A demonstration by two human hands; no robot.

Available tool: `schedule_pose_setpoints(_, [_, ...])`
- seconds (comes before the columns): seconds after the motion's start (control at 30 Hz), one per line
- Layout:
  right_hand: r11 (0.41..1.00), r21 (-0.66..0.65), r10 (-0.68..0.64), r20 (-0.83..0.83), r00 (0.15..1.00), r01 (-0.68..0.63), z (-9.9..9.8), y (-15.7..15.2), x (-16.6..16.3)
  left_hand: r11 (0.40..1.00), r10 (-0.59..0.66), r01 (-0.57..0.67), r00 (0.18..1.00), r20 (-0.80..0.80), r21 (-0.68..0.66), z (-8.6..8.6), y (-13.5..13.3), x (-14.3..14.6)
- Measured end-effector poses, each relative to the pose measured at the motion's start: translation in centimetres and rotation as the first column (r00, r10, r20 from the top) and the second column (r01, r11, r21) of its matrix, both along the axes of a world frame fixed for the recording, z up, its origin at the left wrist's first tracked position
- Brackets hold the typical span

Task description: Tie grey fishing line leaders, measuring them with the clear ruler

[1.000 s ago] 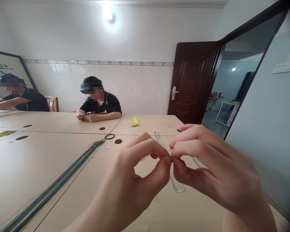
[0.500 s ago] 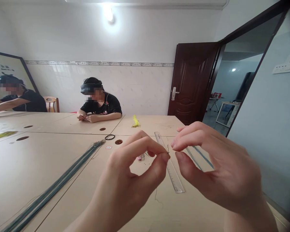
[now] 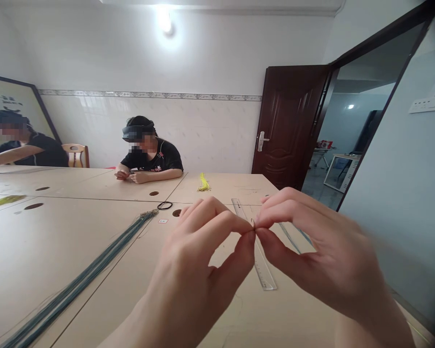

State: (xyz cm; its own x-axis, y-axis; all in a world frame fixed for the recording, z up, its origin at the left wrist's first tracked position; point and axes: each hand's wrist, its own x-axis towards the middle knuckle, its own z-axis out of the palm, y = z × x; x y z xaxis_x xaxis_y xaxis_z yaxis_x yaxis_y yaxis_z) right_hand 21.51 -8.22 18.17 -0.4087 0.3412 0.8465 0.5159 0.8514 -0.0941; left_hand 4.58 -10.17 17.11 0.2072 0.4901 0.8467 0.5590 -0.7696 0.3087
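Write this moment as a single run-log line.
left hand: pinching small loop | right hand: pinching same loop, blue thread trailing | ruler: flat on table

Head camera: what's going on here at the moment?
A person's left hand and right hand are raised above the table, fingertips meeting in a pinch on a small loop. A thin blue-green cord runs by the right hand. Beneath lies a clear ruler, and a long cord bundle stretches along the left. Another person sits across, hands together on the tabletop.
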Motion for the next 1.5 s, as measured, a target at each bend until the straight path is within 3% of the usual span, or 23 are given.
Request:
schedule_pose_setpoints(0.2, [0.979, 0.202, -0.029, 0.026, 0.999, 0.023, -0.14, -0.06, -0.18, 1.0, -0.002, 0.002, 1.0, 0.005, 0.007, 0.07, -0.05, 0.22])
schedule_pose_setpoints(0.4, [0.959, 0.279, -0.048, 0.031, 0.998, 0.038, -0.41, 0.11, -0.64, 0.999, 0.028, -0.029, 0.999, 0.032, 0.025, -0.08, -0.15, 0.36])
schedule_pose_setpoints(0.5, [0.963, 0.262, -0.056, -0.009, 0.998, 0.057, -0.28, 0.14, -0.58, 1.0, 0.017, -0.017, 0.999, 0.033, 0.002, -0.1, -0.21, 0.17])
schedule_pose_setpoints(0.67, [0.995, 0.087, -0.04, -0.062, 0.997, 0.045, 0.14, -0.26, 0.15, 0.999, -0.024, 0.025, 0.999, 0.038, -0.035, 0.03, -0.1, -0.04])
schedule_pose_setpoints(0.9, [0.999, -0.025, 0.019, -0.062, 0.998, -0.021, 0.06, -0.48, 0.11, 0.999, -0.031, 0.031, 1.0, -0.004, -0.035, 0.06, -0.01, 0.04])
schedule_pose_setpoints(1.37, [0.991, 0.131, -0.01, 0.008, 1.0, 0.008, -0.04, 0.09, -0.15, 0.999, -0.026, 0.026, 0.999, -0.018, -0.025, -0.27, -0.02, 0.06])
schedule_pose_setpoints(1.5, [0.994, 0.108, -0.008, -0.003, 1.0, 0.008, -0.08, 0.08, -0.17, 0.994, -0.068, 0.069, 0.997, 0.021, -0.079, -0.24, 0.04, 0.2])
